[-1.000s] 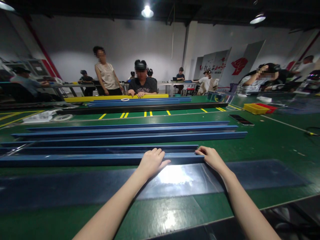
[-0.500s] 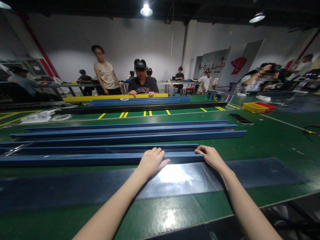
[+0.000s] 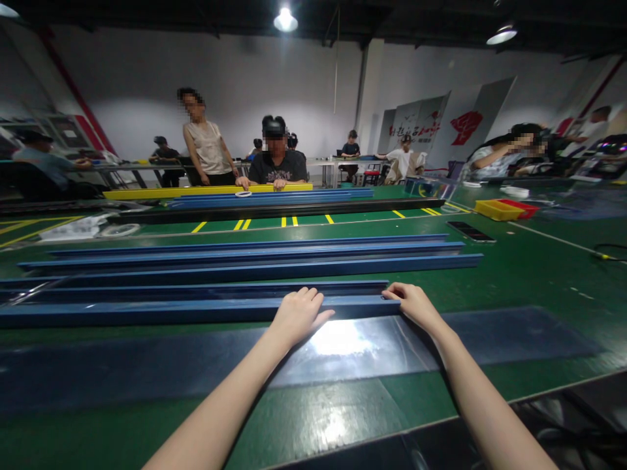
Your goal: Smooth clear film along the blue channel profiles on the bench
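Note:
A long blue channel bar (image 3: pixel 196 312) lies crosswise nearest me on the green table. My left hand (image 3: pixel 300 314) is closed over it, fingers across the far side and thumb along the near edge. At the bar's right end, my right hand (image 3: pixel 411 301) has its fingers curled and pinched together by the channel opening. A tiny dark spot shows at those fingertips, too small to name. Just behind lies another blue channel bar (image 3: pixel 220 291), its right end close to my right fingertips. A clear plastic strip (image 3: pixel 509 334) lies flat under my forearms.
More blue channel bars (image 3: pixel 274 264) lie farther back, then a black bar (image 3: pixel 304 209). Across the table a person (image 3: pixel 278 163) holds a yellow bar (image 3: pixel 206 191). On the right are a phone (image 3: pixel 470 232) and a yellow tray (image 3: pixel 497 210).
The person across has shifted the yellow bar to the left, hands moving with it. My own hands and the near blue bar look almost unmoved.

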